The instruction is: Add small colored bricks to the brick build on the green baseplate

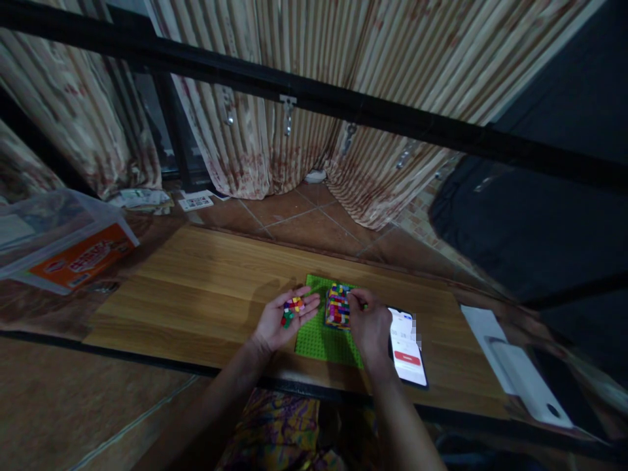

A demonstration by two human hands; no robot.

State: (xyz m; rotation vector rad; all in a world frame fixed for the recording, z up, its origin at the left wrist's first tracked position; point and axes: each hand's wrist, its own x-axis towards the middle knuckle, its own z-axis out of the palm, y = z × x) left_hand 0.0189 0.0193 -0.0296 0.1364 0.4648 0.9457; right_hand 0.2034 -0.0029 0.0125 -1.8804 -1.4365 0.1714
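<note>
My left hand [282, 324] is palm up with fingers stretched out, holding several small loose building bricks [295, 303] in red, yellow, white and green. Just right of its fingertips, a multicoloured block of stacked bricks [337, 306] stands on a green studded baseplate [318, 340]. My right hand [370, 324] is at the right side of that block, its fingers closed in a pinch at the block's upper edge. What those fingers hold, if anything, is hidden. My right hand also covers part of the baseplate.
A lit phone [408, 350] lies beside my right hand on the wooden table [196, 288]. White items [524, 379] lie at the table's right end. A clear plastic bin [73, 242] with an orange label stands at the left. A dark bar [318, 95] crosses before striped curtains [294, 39].
</note>
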